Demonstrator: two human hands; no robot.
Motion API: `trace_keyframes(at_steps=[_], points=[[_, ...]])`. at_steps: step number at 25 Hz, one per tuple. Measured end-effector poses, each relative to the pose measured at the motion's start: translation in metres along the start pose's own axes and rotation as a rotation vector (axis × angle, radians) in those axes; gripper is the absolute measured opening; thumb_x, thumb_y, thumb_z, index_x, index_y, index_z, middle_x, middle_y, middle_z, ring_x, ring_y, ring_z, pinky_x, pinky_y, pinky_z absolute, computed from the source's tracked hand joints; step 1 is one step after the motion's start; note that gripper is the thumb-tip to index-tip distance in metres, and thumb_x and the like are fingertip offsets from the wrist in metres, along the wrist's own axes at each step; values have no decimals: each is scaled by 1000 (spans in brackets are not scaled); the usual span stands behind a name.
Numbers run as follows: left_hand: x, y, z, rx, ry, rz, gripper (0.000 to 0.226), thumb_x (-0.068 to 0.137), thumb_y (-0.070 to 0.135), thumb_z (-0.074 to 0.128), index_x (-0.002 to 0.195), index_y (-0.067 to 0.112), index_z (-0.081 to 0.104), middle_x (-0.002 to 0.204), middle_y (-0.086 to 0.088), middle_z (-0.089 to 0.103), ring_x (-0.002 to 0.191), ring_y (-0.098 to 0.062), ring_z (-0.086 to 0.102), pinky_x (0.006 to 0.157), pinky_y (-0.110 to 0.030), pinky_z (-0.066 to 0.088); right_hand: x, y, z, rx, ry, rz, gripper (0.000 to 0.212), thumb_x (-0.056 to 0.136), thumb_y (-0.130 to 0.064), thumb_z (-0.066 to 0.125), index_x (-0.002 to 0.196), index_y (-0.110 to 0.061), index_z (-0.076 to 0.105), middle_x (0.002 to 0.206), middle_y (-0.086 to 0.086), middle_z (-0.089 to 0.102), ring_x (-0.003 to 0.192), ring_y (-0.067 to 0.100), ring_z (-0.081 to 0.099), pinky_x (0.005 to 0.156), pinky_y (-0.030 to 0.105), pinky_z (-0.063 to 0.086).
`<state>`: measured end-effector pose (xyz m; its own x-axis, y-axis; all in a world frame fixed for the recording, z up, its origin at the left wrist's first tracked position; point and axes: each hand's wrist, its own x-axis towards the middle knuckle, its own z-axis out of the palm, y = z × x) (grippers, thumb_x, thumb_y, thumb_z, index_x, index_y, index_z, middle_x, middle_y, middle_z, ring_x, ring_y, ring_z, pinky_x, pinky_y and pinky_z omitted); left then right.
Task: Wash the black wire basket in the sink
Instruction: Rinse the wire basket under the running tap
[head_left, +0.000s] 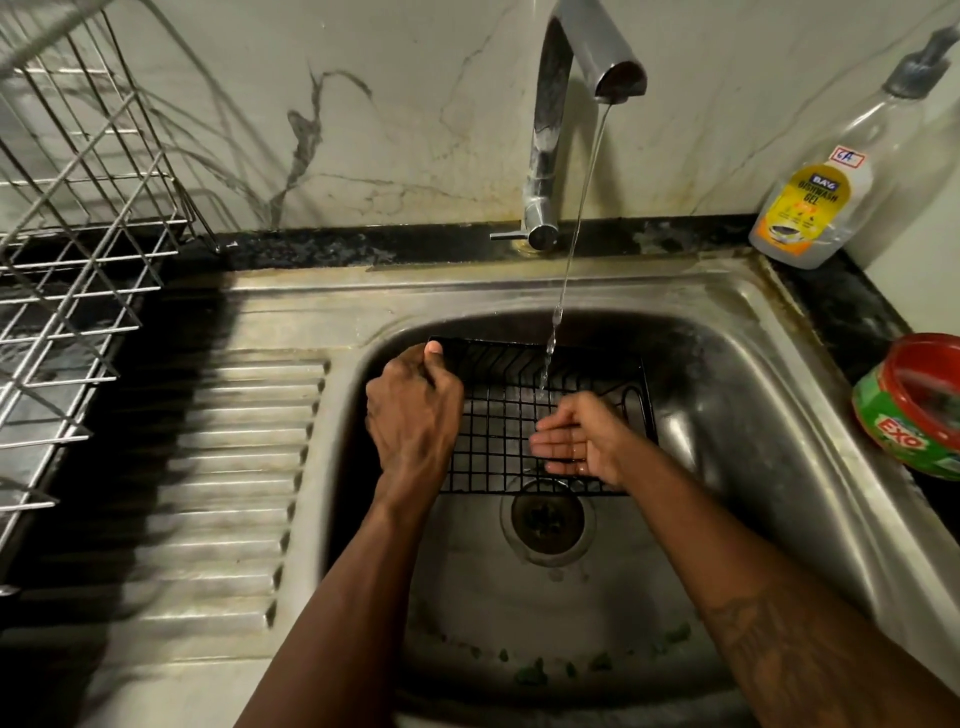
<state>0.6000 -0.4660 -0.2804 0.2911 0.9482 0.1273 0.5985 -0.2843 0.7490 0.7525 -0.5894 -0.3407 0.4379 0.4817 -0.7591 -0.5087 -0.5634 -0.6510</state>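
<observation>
The black wire basket lies in the steel sink, tilted over the drain. My left hand grips its left edge, thumb on the top corner. Palm up with straight fingers, my right hand rests on the basket's grid floor. From the chrome tap a thin stream of water falls onto the basket just beyond my right hand.
A steel wire dish rack stands on the left counter beside the ribbed drainboard. A dishwash gel bottle stands at the back right, and a red and green Exo tub at the right. Green scraps lie along the basin's near floor.
</observation>
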Motion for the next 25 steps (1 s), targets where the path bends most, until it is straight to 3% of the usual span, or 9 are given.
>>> trace_keyframes(at_steps=[3,7,9,12,15,17,19,22,25], points=[[-5,0,4,41,7,16,36,106,41,40,98,20,68,87,-10,72,81,-32,66,68,-33,40,3,-1,-8,21,-258,-2,32,93,-13,55,115,4,70,111,21,74,103,30,73,84,37,59],[-9,-4,12,65,-7,23,35,107,40,38,103,18,66,93,-15,72,87,-39,67,71,-38,46,25,-19,-5,558,-38,-223,24,97,-8,47,101,3,68,113,25,71,91,29,74,84,39,59],[-8,-8,18,54,-18,0,35,106,40,38,100,18,65,91,-15,72,86,-38,67,70,-36,45,27,-16,2,423,-53,-227,27,100,-14,46,103,1,67,110,23,72,91,27,73,83,37,60],[-9,-12,22,55,-30,-31,35,107,40,38,101,18,65,91,-14,71,85,-36,66,68,-32,39,20,-4,16,-27,-261,-75,26,99,-16,54,112,3,68,107,21,74,96,29,74,83,39,62],[-14,-12,26,51,-25,-19,36,107,42,36,101,19,63,86,-14,69,81,-36,66,68,-35,45,20,-14,11,163,-325,-78,25,100,-11,53,117,2,66,115,23,72,103,32,72,87,43,61],[-17,-11,31,45,-20,6,36,107,43,35,101,20,62,83,-15,69,78,-38,66,69,-41,54,23,-24,9,447,-210,-163,27,102,-9,45,115,4,65,121,26,68,100,30,72,85,40,61],[-16,-10,37,28,-14,11,35,107,44,36,100,21,61,80,-14,68,75,-38,66,69,-45,57,25,-25,13,519,-106,-219,29,101,-11,42,111,2,66,121,24,68,97,26,72,84,38,60],[-17,-12,41,3,-15,13,34,107,43,37,99,20,61,81,-14,68,75,-37,66,69,-46,58,18,-10,27,297,-261,-105,26,102,-13,46,114,-5,67,115,15,72,105,25,70,96,41,56],[-18,-15,42,5,-25,9,33,107,41,38,102,19,62,86,-18,69,81,-42,66,70,-45,56,12,-2,43,-16,-388,2,25,105,-11,41,107,-5,66,96,13,75,94,27,73,91,44,59]])
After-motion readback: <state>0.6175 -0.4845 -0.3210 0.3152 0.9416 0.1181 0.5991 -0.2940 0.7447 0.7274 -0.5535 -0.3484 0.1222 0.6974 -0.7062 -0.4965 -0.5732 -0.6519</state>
